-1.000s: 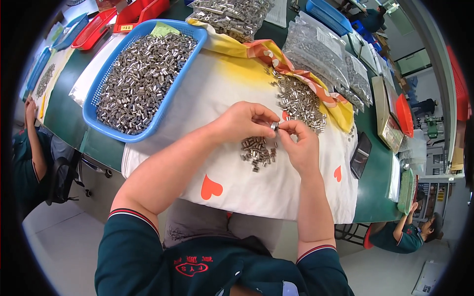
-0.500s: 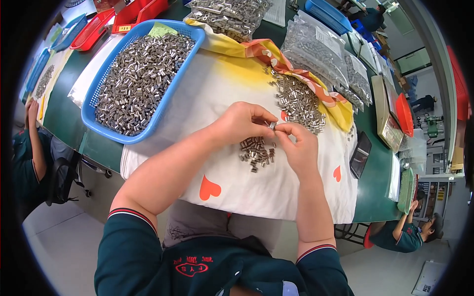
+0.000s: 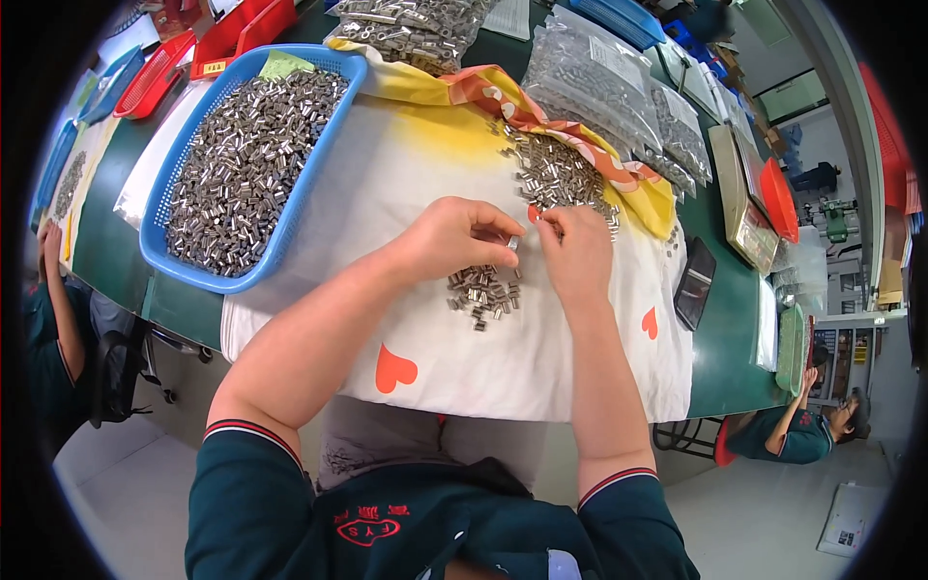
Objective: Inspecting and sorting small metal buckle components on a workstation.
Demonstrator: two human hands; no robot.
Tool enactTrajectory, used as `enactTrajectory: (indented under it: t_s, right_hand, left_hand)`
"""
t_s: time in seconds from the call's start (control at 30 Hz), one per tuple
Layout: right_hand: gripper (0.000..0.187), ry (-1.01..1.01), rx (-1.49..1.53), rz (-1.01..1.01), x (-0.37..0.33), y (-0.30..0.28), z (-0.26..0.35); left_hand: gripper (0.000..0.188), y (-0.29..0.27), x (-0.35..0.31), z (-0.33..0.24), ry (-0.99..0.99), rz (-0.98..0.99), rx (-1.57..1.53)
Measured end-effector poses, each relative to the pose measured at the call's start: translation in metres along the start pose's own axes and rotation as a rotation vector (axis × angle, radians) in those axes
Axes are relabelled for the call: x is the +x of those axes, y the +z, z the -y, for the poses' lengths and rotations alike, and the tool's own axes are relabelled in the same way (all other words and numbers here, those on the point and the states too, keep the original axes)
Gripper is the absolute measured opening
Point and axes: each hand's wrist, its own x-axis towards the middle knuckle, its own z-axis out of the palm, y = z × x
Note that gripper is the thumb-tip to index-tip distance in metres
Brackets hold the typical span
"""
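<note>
My left hand (image 3: 462, 238) pinches a small metal sleeve (image 3: 512, 242) between thumb and fingertips, above a small near pile of metal sleeves (image 3: 480, 293) on the white cloth (image 3: 358, 203). My right hand (image 3: 578, 249) has moved apart from it, its fingers curled together at the near edge of a larger pile of shiny metal sleeves (image 3: 556, 169). Whatever those fingertips hold is hidden. Left of my hands stands a blue basket (image 3: 280, 256) filled with similar metal pieces (image 3: 246, 164).
Plastic bags of metal parts (image 3: 590, 82) lie behind the patterned yellow cloth edge (image 3: 493, 92). A dark phone-like slab (image 3: 695, 283) and a scale-like device (image 3: 739, 198) sit at the right. Co-workers sit at the left (image 3: 58, 319) and right (image 3: 793, 425).
My hands have separated: the right one has left the sleeve in my left fingers and shifted up toward the larger pile. The whole view has shifted slightly.
</note>
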Motion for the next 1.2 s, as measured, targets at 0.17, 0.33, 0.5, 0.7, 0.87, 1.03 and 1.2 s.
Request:
enactTrajectory:
  t_s: [0.17,0.33,0.5,0.7,0.87,1.03,1.2]
  right_hand:
    - [0.008,0.092,0.046,0.121,-0.005,0.002,0.003]
    - [0.008,0.0,0.01,0.074,-0.005,-0.002,0.004]
    - [0.008,0.32,0.646,0.169,-0.009,-0.022,0.02]
    - [0.007,0.153,0.645,0.219,-0.011,-0.019,0.025]
    - [0.009,-0.036,0.372,0.047,-0.015,-0.015,0.028]
    - [0.011,-0.006,0.46,0.139,-0.012,-0.02,0.025]
    - [0.01,0.199,0.662,0.319,-0.01,-0.023,0.018]
  left_hand:
    - [0.031,0.0,0.001,0.004,0.042,0.005,-0.004]
    - [0.03,-0.002,0.002,0.005,0.038,-0.002,-0.023]
    - [0.029,-0.003,0.004,0.005,0.013,0.003,-0.126]
    - [0.03,-0.003,0.004,0.008,0.029,-0.001,-0.211]
    - [0.029,-0.001,0.004,0.005,0.013,-0.025,-0.118]
    - [0.029,-0.002,0.003,0.006,-0.003,-0.054,-0.063]
    - [0.029,-0.003,0.001,0.003,0.031,0.015,0.012]
